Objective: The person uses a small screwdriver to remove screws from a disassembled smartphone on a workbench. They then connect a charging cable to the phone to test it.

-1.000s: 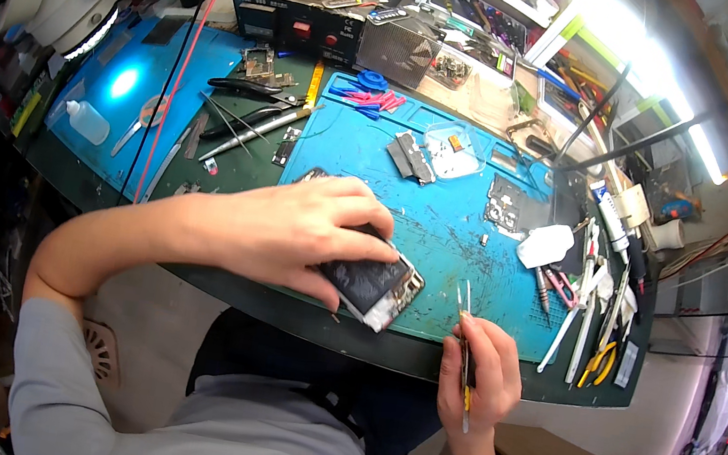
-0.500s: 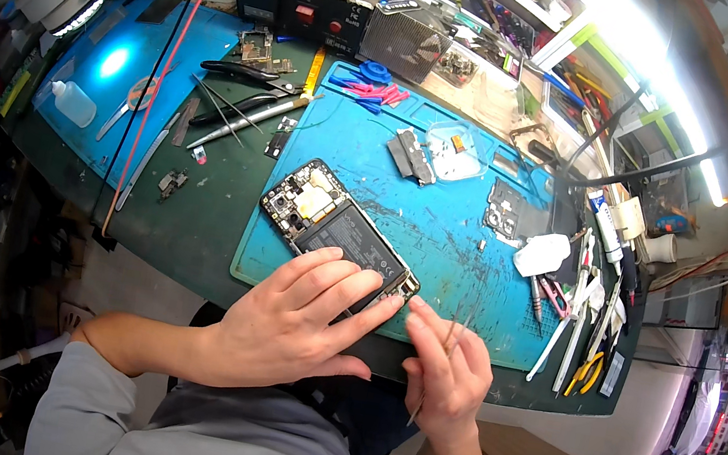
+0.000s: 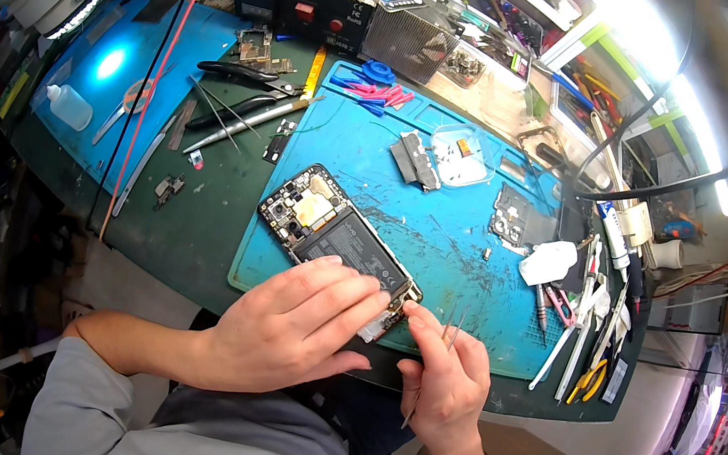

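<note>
A smartphone [image 3: 277, 214] with its back off lies slanted on the blue work mat [image 3: 455, 313], its circuit board [image 3: 315, 205] and black battery [image 3: 351, 249] bare. My left hand [image 3: 281, 329] rests on the phone's lower part, fingers stretched and close together, covering some of the battery. In my right hand [image 3: 452, 375] is a pair of thin metal tweezers [image 3: 454, 332], tips pointing away from the phone. That hand's index fingertip is at the phone's lower right corner. What it touches there is too small to make out.
Beyond the phone lie a dark metal part [image 3: 415, 159], a clear plastic dish [image 3: 463, 156] and a black phone cover plate [image 3: 518, 216]. Tools, including yellow-handled cutters [image 3: 589, 380], crowd the right edge. Pliers [image 3: 230, 111] and a red cable [image 3: 169, 54] are at left.
My left fingers have drawn back slightly from the phone's lower end, and more of that end shows. My right fingertip stays at the corner, the tweezers tilted a little differently.
</note>
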`<state>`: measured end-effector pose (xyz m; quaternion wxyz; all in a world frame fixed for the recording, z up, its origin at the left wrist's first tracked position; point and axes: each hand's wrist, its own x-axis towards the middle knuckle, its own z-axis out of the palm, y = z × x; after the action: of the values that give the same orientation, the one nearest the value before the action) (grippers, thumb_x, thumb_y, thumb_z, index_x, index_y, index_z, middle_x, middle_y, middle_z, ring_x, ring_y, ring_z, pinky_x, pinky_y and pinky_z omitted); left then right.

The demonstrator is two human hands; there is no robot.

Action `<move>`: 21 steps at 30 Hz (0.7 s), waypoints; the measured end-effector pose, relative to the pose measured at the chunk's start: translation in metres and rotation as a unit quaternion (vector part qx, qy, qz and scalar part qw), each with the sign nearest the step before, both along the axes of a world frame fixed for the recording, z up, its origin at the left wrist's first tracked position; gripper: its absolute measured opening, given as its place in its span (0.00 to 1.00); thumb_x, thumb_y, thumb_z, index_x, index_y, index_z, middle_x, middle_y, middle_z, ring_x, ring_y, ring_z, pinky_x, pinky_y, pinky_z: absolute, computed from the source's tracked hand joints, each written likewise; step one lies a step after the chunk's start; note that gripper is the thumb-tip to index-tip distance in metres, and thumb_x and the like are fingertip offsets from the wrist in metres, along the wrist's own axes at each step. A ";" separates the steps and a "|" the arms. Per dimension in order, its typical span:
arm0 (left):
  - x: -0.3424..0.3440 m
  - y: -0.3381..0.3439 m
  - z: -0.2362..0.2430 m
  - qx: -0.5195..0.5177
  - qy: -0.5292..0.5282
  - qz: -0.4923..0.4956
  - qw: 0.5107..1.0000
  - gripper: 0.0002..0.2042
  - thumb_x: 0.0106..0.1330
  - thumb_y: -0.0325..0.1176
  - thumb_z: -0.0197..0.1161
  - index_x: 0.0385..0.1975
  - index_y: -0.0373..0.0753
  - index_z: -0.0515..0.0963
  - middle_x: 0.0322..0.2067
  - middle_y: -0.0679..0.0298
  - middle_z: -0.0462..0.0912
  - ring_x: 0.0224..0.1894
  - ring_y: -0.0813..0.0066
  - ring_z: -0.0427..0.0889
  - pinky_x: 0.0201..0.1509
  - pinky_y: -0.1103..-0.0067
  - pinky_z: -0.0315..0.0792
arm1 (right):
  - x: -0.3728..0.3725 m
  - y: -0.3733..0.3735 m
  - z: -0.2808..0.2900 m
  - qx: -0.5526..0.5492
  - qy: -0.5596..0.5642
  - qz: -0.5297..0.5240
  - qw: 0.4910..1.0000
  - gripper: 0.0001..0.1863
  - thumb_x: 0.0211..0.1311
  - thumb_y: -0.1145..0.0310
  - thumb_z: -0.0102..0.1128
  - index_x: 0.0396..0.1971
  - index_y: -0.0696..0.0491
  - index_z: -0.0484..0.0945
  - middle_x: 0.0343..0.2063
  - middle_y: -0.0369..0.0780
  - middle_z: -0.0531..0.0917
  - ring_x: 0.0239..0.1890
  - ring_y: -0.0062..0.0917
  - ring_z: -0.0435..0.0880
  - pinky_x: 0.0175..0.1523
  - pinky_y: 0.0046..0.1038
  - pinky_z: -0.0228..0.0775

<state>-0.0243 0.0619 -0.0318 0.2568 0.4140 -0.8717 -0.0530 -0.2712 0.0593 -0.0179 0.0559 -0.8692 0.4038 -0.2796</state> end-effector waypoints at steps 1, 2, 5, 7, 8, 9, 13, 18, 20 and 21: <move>0.000 0.000 0.002 0.003 -0.010 0.002 1.000 0.34 0.66 0.58 0.71 0.66 0.42 0.82 0.63 0.58 0.78 0.64 0.59 0.76 0.73 0.61 0.74 | -0.001 0.000 -0.002 0.006 -0.012 0.002 1.000 0.17 0.78 0.64 0.64 0.58 0.57 0.82 0.57 0.42 0.90 0.45 0.32 0.87 0.48 0.33 0.76; -0.002 0.001 0.006 0.006 -0.019 0.004 1.000 0.34 0.68 0.59 0.69 0.66 0.42 0.82 0.63 0.58 0.78 0.64 0.59 0.76 0.73 0.61 0.74 | -0.003 0.000 -0.005 0.013 -0.024 0.004 1.000 0.16 0.77 0.65 0.65 0.57 0.57 0.82 0.57 0.42 0.91 0.44 0.32 0.87 0.47 0.33 0.76; -0.003 0.000 0.005 -0.015 -0.033 0.005 0.999 0.34 0.71 0.61 0.65 0.67 0.41 0.81 0.63 0.58 0.78 0.64 0.59 0.76 0.73 0.62 0.75 | -0.004 0.000 -0.003 0.025 -0.035 0.004 0.999 0.13 0.75 0.66 0.66 0.53 0.56 0.82 0.56 0.42 0.91 0.43 0.33 0.86 0.47 0.34 0.76; -0.004 0.000 0.003 -0.030 -0.041 0.004 0.999 0.34 0.73 0.63 0.63 0.67 0.41 0.82 0.63 0.58 0.78 0.64 0.59 0.76 0.73 0.62 0.75 | -0.004 0.001 -0.004 0.030 -0.038 0.002 0.999 0.12 0.75 0.66 0.66 0.51 0.55 0.82 0.56 0.42 0.91 0.43 0.33 0.85 0.47 0.34 0.75; -0.004 0.000 0.003 -0.034 -0.046 0.005 0.998 0.34 0.73 0.63 0.62 0.67 0.41 0.82 0.63 0.58 0.78 0.64 0.60 0.76 0.73 0.62 0.75 | -0.004 0.001 -0.005 0.031 -0.040 0.002 0.999 0.12 0.75 0.66 0.66 0.51 0.55 0.82 0.56 0.42 0.91 0.43 0.33 0.85 0.47 0.34 0.75; -0.004 0.000 0.003 -0.039 -0.050 0.004 0.998 0.34 0.74 0.64 0.61 0.67 0.41 0.82 0.62 0.57 0.78 0.64 0.60 0.76 0.73 0.61 0.75 | -0.004 0.001 -0.005 0.031 -0.042 0.001 0.999 0.12 0.75 0.66 0.66 0.51 0.55 0.82 0.56 0.42 0.91 0.43 0.33 0.85 0.47 0.34 0.75; -0.006 0.001 0.002 -0.052 -0.067 0.007 0.996 0.33 0.75 0.63 0.60 0.67 0.41 0.83 0.62 0.57 0.78 0.64 0.60 0.75 0.74 0.61 0.74 | -0.004 0.001 -0.004 0.035 -0.040 0.003 0.999 0.12 0.75 0.65 0.66 0.51 0.54 0.82 0.56 0.41 0.91 0.43 0.33 0.84 0.46 0.34 0.75; -0.008 0.002 0.003 -0.042 -0.075 0.009 0.996 0.32 0.76 0.62 0.60 0.67 0.41 0.83 0.62 0.57 0.78 0.65 0.60 0.75 0.75 0.60 0.73 | -0.004 0.002 -0.002 0.034 -0.027 0.004 0.999 0.11 0.75 0.64 0.66 0.50 0.54 0.82 0.57 0.41 0.91 0.43 0.32 0.84 0.46 0.33 0.75; -0.009 0.003 0.003 -0.040 -0.077 0.012 0.996 0.32 0.76 0.61 0.60 0.67 0.41 0.83 0.62 0.57 0.78 0.65 0.60 0.74 0.75 0.60 0.73 | -0.004 0.002 -0.002 0.030 -0.022 0.003 0.999 0.11 0.75 0.65 0.65 0.50 0.53 0.82 0.57 0.40 0.91 0.44 0.32 0.84 0.46 0.33 0.75; -0.009 0.003 0.003 -0.038 -0.078 0.013 0.996 0.32 0.76 0.61 0.61 0.67 0.41 0.83 0.62 0.57 0.78 0.65 0.60 0.74 0.75 0.60 0.73 | -0.004 0.002 -0.002 0.028 -0.020 0.002 0.999 0.11 0.76 0.65 0.65 0.50 0.53 0.82 0.57 0.40 0.91 0.44 0.32 0.84 0.46 0.33 0.75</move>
<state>-0.0333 0.0654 -0.0290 0.2044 0.4184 -0.8848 0.0160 -0.2750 0.0613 -0.0197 0.0888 -0.8624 0.4088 -0.2849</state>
